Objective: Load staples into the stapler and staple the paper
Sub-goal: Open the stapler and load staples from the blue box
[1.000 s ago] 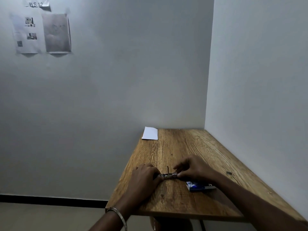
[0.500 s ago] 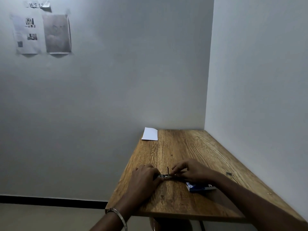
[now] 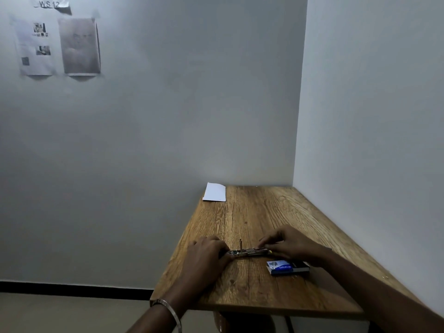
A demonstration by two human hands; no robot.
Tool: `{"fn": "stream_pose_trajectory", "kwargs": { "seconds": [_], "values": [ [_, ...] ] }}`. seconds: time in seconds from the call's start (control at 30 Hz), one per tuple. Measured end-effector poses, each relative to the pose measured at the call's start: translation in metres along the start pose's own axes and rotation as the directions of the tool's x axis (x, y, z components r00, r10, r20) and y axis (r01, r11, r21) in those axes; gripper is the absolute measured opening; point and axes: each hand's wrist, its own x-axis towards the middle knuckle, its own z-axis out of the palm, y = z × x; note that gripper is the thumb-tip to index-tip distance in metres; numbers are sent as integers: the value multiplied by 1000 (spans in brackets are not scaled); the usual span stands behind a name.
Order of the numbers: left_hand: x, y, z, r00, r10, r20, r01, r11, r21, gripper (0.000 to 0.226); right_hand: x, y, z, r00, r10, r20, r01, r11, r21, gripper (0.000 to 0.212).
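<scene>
A small metal stapler (image 3: 247, 251) lies flat on the wooden table (image 3: 252, 292), near the front edge. It looks pulled open, with a thin metal bit sticking straight up from its middle.

The left hand (image 3: 206, 258) sits at 9 o'clock from the stapler. Its fingers curl around that end and hold it down. The right hand (image 3: 290, 243) sits at 3 o'clock from the stapler. Its fingers (image 3: 266, 243) come together at that end, as if they pinch it or a row of staples (that part is too small and dark to tell for sure).

A blue staple box (image 3: 286, 267) lies just beside the right hand, at 5 o'clock from the stapler. The white paper (image 3: 214, 192) lies far off at 12 o'clock, at the back left corner of the table, well apart from both hands.

I think the staples are going in right now, and the paper comes later. To do this well, the left hand should keep the stapler from sliding. The right hand should line the staples up with the long slot, legs down, and push them in gently and straight. If they go in crooked, the row can snap or get stuck. After that the top must close fully before the paper is brought over.
</scene>
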Motion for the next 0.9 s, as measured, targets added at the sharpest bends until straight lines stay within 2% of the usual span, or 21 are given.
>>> {"fn": "stream_pose_trajectory", "kwargs": {
  "seconds": [0.2,0.33,0.5,0.6,0.9],
  "values": [
    [0,0,0,1000,3,3,-3,1000,-8,31,5,-13,-6,976,-103,-190,118,991,67,19],
    [0,-1,0,1000,16,-1,-16,1000,-11,29,11,-33,1,960,-217,-179,209,976,-62,20],
    [0,-1,-1,999,30,21,-30,999,-20,28,17,-53,19,937,-342,-69,297,885,-359,27],
    [-1,-2,-1,999,35,9,-35,999,-13,29,19,-54,25,938,-343,-44,294,858,-422,24],
    [-1,-3,1,999,42,-24,-42,999,-21,30,15,-44,23,959,-264,-102,210,905,-371,16]
  ]
}}
